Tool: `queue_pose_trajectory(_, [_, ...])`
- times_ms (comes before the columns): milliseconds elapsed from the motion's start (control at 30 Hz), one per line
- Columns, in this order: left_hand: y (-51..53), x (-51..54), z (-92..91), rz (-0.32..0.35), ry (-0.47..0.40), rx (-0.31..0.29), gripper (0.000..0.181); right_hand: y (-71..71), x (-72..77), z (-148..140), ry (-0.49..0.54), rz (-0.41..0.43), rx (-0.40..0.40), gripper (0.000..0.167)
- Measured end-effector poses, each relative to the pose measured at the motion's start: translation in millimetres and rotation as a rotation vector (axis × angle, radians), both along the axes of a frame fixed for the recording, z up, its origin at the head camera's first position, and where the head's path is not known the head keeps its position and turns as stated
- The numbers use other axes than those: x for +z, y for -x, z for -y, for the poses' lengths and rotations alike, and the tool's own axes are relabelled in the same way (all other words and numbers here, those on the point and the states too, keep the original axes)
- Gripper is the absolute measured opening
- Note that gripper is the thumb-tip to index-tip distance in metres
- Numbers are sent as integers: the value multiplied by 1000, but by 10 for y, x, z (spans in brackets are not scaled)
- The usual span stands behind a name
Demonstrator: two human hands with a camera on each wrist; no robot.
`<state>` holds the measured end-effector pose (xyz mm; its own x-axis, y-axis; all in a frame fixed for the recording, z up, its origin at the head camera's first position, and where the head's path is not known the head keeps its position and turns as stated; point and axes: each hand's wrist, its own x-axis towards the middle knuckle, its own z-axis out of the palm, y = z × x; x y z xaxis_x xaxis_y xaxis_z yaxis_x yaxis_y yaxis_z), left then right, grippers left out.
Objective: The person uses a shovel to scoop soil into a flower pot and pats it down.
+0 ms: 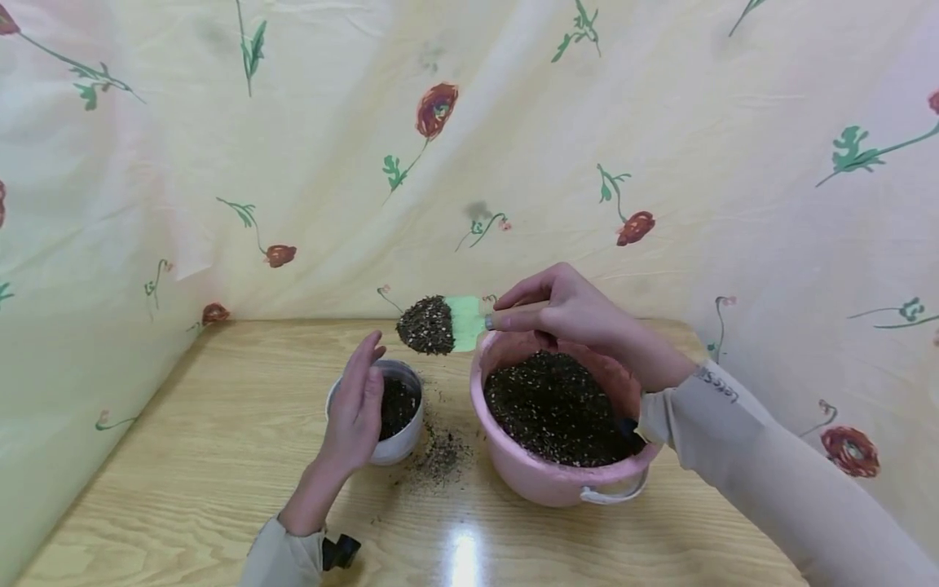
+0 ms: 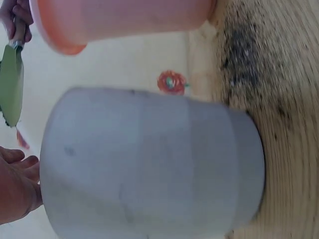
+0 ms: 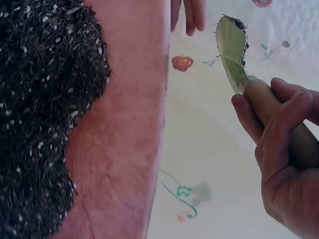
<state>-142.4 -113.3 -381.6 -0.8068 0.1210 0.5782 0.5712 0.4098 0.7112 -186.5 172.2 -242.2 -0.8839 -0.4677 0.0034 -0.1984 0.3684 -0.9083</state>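
Note:
My right hand [image 1: 579, 314] grips the wooden handle [image 3: 264, 102] of a small green trowel [image 1: 465, 322]. Dark potting soil [image 1: 427, 326] with white specks is heaped on its blade, held in the air left of the pink tub's rim. Over the near left rim of a white pot [image 1: 399, 447], my left hand [image 1: 355, 408] is raised with its fingers straight and nothing in its grasp. Dark soil [image 1: 397, 408] shows inside that pot. In the left wrist view the pot's side [image 2: 149, 159] hides much of the scene.
A pink tub [image 1: 543, 481] of soil [image 1: 553, 408] stands right of the pot, a white handle [image 1: 614, 494] on its front. Spilled soil [image 1: 443, 456] lies between the two on the wooden table [image 1: 220, 440]. Flowered cloth [image 1: 330, 163] hangs behind and along the sides.

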Motion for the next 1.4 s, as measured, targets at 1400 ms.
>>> queue_pose_trajectory(1400, [155, -419, 453, 268, -17, 228, 45, 168, -346, 759, -502, -235, 164, 14])
